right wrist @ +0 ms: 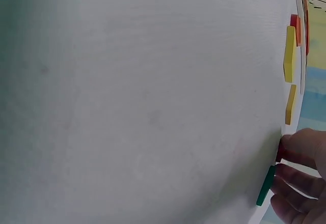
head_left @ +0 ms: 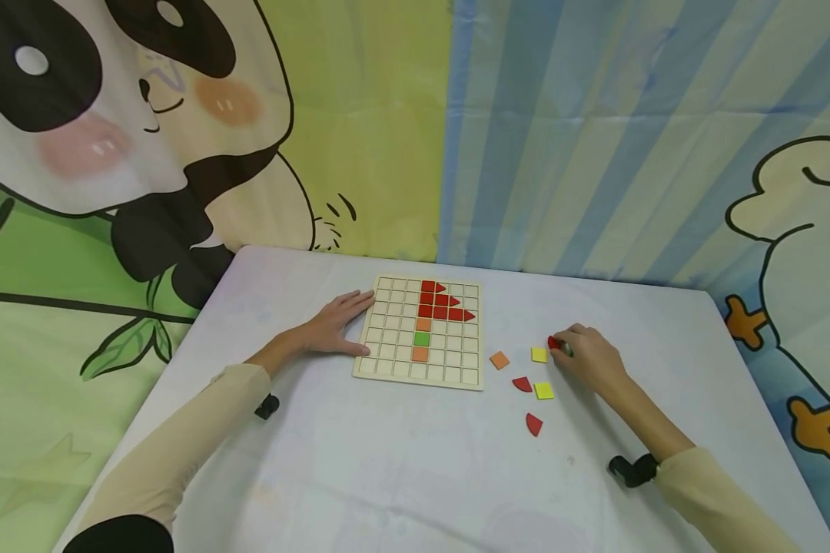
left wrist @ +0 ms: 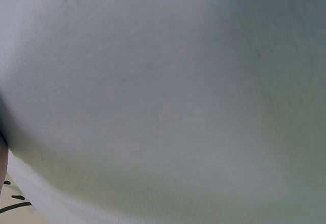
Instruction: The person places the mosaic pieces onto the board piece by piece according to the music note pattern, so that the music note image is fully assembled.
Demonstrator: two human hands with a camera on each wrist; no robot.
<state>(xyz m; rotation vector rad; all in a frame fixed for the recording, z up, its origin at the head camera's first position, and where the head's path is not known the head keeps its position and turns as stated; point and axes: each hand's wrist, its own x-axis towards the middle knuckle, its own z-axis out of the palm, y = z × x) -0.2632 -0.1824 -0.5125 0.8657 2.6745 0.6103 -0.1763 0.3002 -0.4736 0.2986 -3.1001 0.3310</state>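
A wooden grid board (head_left: 387, 365) lies on the table, with red squares and pointed red pieces in its upper rows. Below them an orange square (head_left: 423, 325), a green square (head_left: 422, 339) and another orange square run down one column. My left hand (head_left: 335, 322) rests with spread fingers and thumb against the board's left edge. Right of the board, my right hand (head_left: 591, 357) pinches a small red piece (head_left: 552, 342) between thumb and fingers. Close under those fingers is a green piece (right wrist: 266, 186), partly hidden in the head view.
Between board and right hand lie an orange square (head_left: 499, 360), two yellow squares (head_left: 539, 355) and two red quarter-round pieces (head_left: 522, 384). The white table (head_left: 387, 476) ends at a printed cloth backdrop (head_left: 373, 153). The left wrist view shows mostly white cloth.
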